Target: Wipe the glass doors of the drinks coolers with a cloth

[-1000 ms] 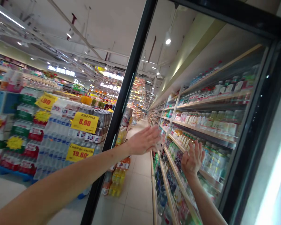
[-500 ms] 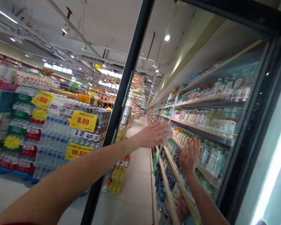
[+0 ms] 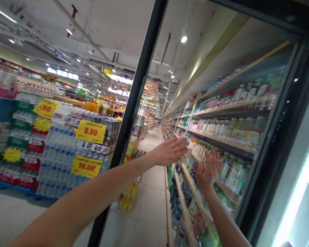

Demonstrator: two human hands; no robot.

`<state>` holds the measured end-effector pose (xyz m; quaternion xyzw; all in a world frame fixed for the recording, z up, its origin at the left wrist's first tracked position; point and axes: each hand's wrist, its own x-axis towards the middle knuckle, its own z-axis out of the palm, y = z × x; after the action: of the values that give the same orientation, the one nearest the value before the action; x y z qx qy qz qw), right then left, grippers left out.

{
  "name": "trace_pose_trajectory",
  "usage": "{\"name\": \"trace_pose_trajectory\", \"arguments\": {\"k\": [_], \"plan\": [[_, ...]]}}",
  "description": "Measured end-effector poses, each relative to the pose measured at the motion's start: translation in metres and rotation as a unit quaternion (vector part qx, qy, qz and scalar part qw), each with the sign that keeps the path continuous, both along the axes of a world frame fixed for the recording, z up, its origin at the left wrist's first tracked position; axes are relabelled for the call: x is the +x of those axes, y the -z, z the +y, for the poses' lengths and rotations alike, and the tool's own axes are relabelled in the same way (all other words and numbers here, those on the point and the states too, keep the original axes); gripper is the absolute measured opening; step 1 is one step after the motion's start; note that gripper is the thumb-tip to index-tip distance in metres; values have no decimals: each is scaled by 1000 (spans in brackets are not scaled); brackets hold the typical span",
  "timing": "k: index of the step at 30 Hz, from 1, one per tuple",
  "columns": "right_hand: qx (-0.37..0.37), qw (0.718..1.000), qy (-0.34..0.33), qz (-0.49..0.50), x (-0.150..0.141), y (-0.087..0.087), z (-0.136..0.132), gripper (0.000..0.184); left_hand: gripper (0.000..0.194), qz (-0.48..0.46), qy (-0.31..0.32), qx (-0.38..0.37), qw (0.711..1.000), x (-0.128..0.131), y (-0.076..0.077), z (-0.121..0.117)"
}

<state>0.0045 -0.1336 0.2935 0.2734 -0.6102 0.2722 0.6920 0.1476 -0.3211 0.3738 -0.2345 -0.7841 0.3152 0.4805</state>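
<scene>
A black-framed glass door [image 3: 141,80] stands slanted before me, with bottle-lined shelves showing in its glass. My left hand [image 3: 171,151] reaches across from the left, fingers stretched out and held flat at the glass. A pale, blurred patch by its fingertips may be a reflection or something thin; I cannot tell which. To its right, my right hand [image 3: 208,169] is raised with fingers up and apart, palm toward the glass, holding nothing visible. Whether both palms press on the pane or hover just off it is unclear.
Stacked packs of bottled water [image 3: 59,154] stand on the left, with yellow price signs [image 3: 90,131] on them. Wooden-edged shelves of bottles [image 3: 226,137] run back on the right. A tiled aisle [image 3: 150,192] lies between. A bright light strip [image 3: 298,195] glows at far right.
My left hand has shifted very slightly right and down along the glass. The right hand is almost where it was, and the view has barely moved.
</scene>
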Motion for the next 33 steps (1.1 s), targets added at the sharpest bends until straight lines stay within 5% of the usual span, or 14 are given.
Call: {"name": "trace_pose_trajectory", "arguments": {"k": [3, 5, 7, 9, 16, 19, 24, 26, 30, 33], "plan": [[-3, 1000, 0, 2, -1, 0, 0, 48, 44, 0, 6, -29, 1000, 2, -10, -9], [-3, 1000, 5, 7, -2, 0, 0, 48, 44, 102, -12, 95, 990, 10, -37, -28], [-3, 1000, 9, 13, -2, 0, -1, 48, 42, 210, -17, 224, 952, 16, -61, -45], [-6, 1000, 10, 12, -1, 0, -1, 47, 41, 250, -18, 274, 928, 16, -68, -48], [-7, 1000, 2, 22, 0, -1, 0, 46, 50, 90, -15, 76, 993, -16, 7, 21], [-2, 1000, 4, 25, -1, -1, -1, 47, 49, 97, -7, 70, 993, -15, -3, 15], [-4, 1000, 7, 10, 0, 0, -2, 47, 46, 234, -23, 279, 931, -2, -55, -15], [-5, 1000, 7, 9, -1, 0, -2, 47, 48, 221, -36, 276, 935, -9, -50, -4], [-4, 1000, 8, 16, -4, 1, -1, 47, 47, 93, -20, 52, 994, -30, -6, 31], [0, 1000, 6, 17, -4, 1, 0, 47, 43, 104, -10, 42, 994, -26, -8, 23]]}}
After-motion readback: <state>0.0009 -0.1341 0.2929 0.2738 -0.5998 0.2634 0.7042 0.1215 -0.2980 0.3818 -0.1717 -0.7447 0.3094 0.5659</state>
